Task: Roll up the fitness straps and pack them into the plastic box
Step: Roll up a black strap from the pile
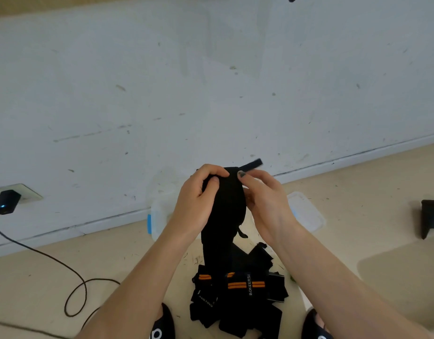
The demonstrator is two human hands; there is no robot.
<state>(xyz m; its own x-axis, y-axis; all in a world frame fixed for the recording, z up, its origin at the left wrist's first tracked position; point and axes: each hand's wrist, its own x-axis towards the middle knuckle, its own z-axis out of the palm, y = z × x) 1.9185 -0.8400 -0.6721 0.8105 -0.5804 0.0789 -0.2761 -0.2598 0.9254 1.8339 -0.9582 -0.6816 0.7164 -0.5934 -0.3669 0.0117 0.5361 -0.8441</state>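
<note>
A scuffed white wall (211, 81) meets a pale beige floor (357, 216) along a low skirting line, and the person sits facing it with both arms reaching forward. The left hand (199, 199) grips the top of a black fitness strap (225, 216), fingers curled over its upper edge and thumb pressed against the front. The right hand (265, 199) pinches the same strap from the other side, with a dark-painted thumbnail showing at the top and a thin tail of the strap sticking out past it toward the wall. The strap hangs down from both hands to a pile of further straps (238, 297) on the floor between the person's feet, black with orange stripes and white lettering. Behind the hands, partly hidden by them, a clear plastic box (159, 216) with a blue clip stands on the floor, and its lid (306, 211) lies just beside it on the right. At far left a black charger (6, 201) sits in a wall socket, its cable (71, 285) looping over the floor.
</note>
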